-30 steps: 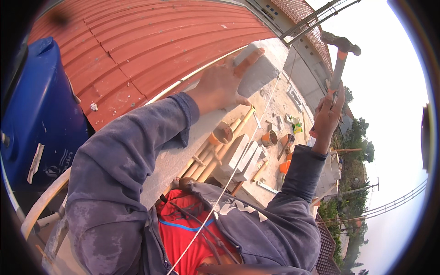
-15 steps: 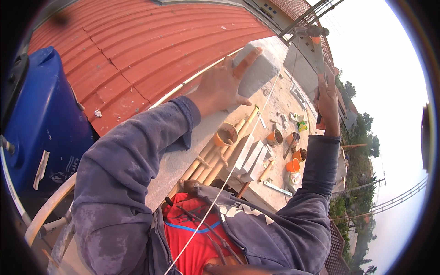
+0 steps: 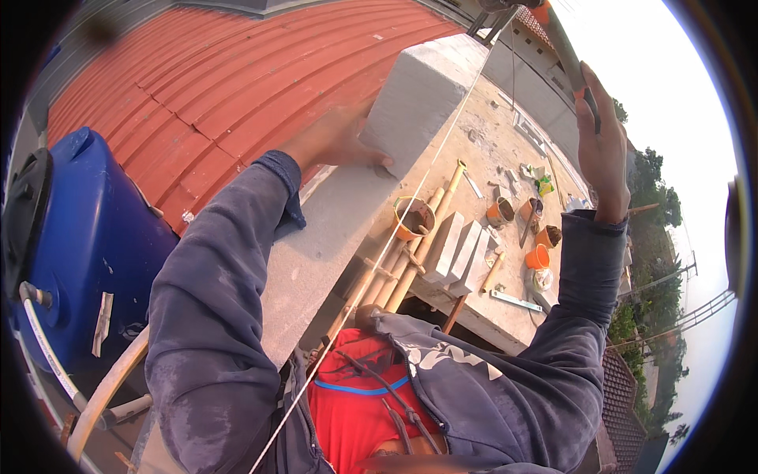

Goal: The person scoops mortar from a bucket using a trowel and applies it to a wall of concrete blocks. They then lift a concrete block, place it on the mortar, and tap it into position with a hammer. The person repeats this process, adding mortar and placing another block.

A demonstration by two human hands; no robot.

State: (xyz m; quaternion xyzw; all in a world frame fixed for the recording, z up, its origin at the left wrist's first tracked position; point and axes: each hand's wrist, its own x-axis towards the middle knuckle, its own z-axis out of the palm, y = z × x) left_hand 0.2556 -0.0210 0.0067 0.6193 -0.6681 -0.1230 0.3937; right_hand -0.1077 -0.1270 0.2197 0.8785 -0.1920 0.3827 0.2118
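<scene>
A pale grey block [image 3: 414, 91] sits on top of a long grey ledge [image 3: 316, 245]. My left hand [image 3: 347, 138] grips the block's left side, thumb against its lower face and other fingers partly hidden behind it. My right hand [image 3: 600, 142] is raised at the right, wrapped round the handle of a hammer [image 3: 567, 47], whose head is partly cut off by the top of the view. A taut white string [image 3: 430, 170] runs diagonally beside the block and across the view.
Left are a red corrugated roof [image 3: 197, 79] and blue tank [image 3: 95, 221] with pipes. Below the ledge lie bamboo poles [image 3: 442, 221], orange buckets [image 3: 537, 257], several grey blocks [image 3: 466, 249] and debris on a concrete slab [image 3: 489, 126]. Trees and wires are at the right.
My left hand has slid down-left, its fingers off the block's near face. The hammer and my right hand have moved, the head now up at the top edge. The view has shifted slightly.
</scene>
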